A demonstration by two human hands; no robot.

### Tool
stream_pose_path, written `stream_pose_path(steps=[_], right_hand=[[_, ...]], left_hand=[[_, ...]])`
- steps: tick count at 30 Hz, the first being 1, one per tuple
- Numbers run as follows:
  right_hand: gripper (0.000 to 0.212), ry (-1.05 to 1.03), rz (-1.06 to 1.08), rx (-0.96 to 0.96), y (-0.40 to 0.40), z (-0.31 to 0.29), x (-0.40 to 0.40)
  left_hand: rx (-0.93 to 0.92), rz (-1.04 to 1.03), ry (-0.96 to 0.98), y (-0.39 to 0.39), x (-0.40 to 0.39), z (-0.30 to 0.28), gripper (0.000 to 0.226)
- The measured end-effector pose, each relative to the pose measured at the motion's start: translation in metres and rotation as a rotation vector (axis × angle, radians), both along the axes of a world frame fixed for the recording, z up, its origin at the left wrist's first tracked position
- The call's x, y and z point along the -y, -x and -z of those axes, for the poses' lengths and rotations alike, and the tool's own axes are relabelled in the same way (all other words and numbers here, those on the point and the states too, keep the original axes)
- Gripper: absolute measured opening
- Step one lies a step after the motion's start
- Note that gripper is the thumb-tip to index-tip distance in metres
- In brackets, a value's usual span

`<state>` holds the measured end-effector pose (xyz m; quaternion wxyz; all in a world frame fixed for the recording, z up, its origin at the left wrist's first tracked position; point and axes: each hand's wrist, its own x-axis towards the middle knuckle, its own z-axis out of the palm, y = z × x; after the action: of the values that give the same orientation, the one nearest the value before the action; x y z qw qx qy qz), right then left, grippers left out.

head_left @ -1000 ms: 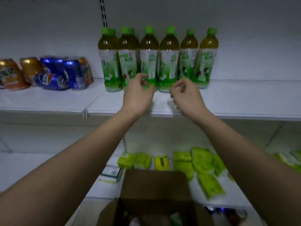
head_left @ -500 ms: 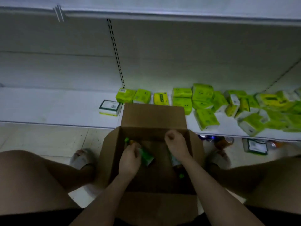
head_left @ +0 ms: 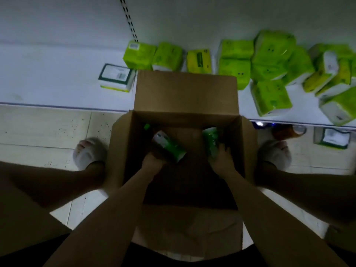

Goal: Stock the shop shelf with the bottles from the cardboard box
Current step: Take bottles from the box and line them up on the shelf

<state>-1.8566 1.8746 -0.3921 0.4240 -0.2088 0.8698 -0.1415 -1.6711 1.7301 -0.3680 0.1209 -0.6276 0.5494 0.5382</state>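
Note:
An open cardboard box (head_left: 185, 89) stands on the floor between my feet. Both my hands are inside it. My left hand (head_left: 152, 162) is closed around a green-labelled bottle (head_left: 168, 146) that lies tilted, its green cap (head_left: 147, 126) pointing to the far left corner. My right hand (head_left: 223, 160) grips a second green-labelled bottle (head_left: 211, 139) near the right wall of the box. The box's inside is dark and its bottom is hard to make out. The upper shelf with the standing bottles is out of view.
The low white shelf (head_left: 57, 89) runs behind the box, with several green tissue packs (head_left: 269, 53) and a white-green carton (head_left: 115, 78) on it. Cans (head_left: 287, 132) and another carton (head_left: 332, 137) lie under the shelf at right. My slippered feet (head_left: 88, 151) flank the box.
My view dropped from the upper shelf to the box. Both hands left the shelf, went down into the box and closed on one bottle each, which now sit higher.

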Motion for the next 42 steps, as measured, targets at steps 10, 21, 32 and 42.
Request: stream_pose_path(steps=[10, 21, 32, 42], right_hand=[[0.075, -0.076, 0.212, 0.01, 0.0, 0.045, 0.014], [0.077, -0.213, -0.015, -0.232, -0.044, 0.037, 0.01], [0.101, -0.283, -0.876, -0.342, -0.024, 0.059, 0.009], [0.064, -0.252, -0.671, -0.262, -0.028, 0.04, 0.007]], left_hand=[[-0.018, -0.263, -0.224, 0.037, 0.022, 0.053, 0.043], [0.046, -0.1, -0.134, 0.042, 0.029, 0.071, 0.045], [0.098, -0.117, -0.295, 0.003, -0.01, 0.064, 0.051], [-0.128, -0.053, -0.057, -0.01, 0.0, 0.045, 0.073]])
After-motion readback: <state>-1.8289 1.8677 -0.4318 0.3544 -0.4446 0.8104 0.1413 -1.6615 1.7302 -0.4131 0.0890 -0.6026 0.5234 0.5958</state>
